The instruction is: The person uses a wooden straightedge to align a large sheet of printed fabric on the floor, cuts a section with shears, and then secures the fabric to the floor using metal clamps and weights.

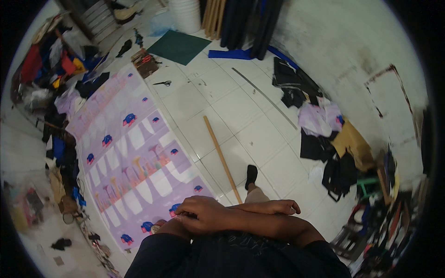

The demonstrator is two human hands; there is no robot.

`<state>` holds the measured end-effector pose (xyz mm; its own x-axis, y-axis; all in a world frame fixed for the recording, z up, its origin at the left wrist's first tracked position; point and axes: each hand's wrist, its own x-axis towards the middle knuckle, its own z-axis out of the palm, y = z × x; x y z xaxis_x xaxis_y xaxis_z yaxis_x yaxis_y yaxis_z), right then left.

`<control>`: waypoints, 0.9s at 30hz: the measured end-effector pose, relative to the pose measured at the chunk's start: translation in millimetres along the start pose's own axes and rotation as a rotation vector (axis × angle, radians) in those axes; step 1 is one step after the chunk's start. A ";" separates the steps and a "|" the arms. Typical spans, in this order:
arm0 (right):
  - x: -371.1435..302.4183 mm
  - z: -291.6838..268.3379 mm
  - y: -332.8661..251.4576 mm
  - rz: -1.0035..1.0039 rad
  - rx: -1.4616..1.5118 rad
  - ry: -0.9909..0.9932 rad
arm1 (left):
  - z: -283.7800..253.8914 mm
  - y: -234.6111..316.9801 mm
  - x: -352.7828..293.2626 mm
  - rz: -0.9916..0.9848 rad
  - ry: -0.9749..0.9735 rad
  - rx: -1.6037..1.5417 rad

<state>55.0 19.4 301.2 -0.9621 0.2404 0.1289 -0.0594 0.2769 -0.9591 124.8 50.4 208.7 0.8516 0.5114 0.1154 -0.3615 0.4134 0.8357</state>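
My arms are crossed in front of my dark shirt. My right hand [200, 214] lies at the left, its fingers curled over my left arm near the elbow. At the right, my left hand [282, 207] rests past my right forearm, with fingers loosely bent and nothing in them. A long printed sheet [125, 185], lilac with white shapes and blue-and-pink figures, lies spread on the floor at the left, its near end partly behind my right hand and arm. A wooden stick [218, 150] lies on the tiles beyond my forearms.
Black-handled scissors [162, 83], a dark green sheet [178, 47] and a thin metal strip [264, 96] lie on the tiled floor. Fabric and bags [340, 171] are heaped along the right wall; more clutter [60, 69] lines the left. White stacked buckets [184, 16] stand at the back.
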 end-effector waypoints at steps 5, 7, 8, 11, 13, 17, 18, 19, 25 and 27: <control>47.4 -109.3 31.8 0.005 0.022 -0.159 | -104.5 74.0 34.2 0.056 0.169 -0.035; 66.3 -148.1 37.2 0.000 0.015 -0.238 | -140.1 101.9 49.6 0.102 0.226 -0.044; 76.5 -164.2 42.4 -0.013 0.016 -0.274 | -156.5 114.6 55.5 0.126 0.255 -0.047; 117.2 -198.4 57.9 -0.059 0.040 -0.365 | -208.6 147.1 57.3 0.185 0.351 -0.048; 146.1 -221.0 70.5 -0.047 0.035 -0.418 | -246.3 167.5 54.0 0.229 0.387 -0.040; 211.9 -270.1 109.4 -0.093 -0.021 -0.486 | -330.2 210.8 44.1 0.301 0.439 -0.029; 233.6 -285.8 114.1 -0.022 -0.023 -0.515 | -352.5 222.5 37.0 0.315 0.453 -0.021; 250.9 -298.3 114.1 0.056 -0.004 -0.548 | -366.4 235.0 30.6 0.324 0.475 -0.032; 373.1 -376.1 126.0 0.023 -0.025 -0.575 | -470.0 317.8 11.9 0.354 0.492 -0.061; 402.4 -396.2 135.0 -0.020 -0.091 -0.602 | -502.6 339.2 6.3 0.366 0.509 -0.070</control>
<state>-234.6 522.1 323.5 -0.9442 -0.3266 -0.0437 -0.0819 0.3609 -0.9290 -183.3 572.5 223.1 0.3870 0.9163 0.1028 -0.6338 0.1834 0.7514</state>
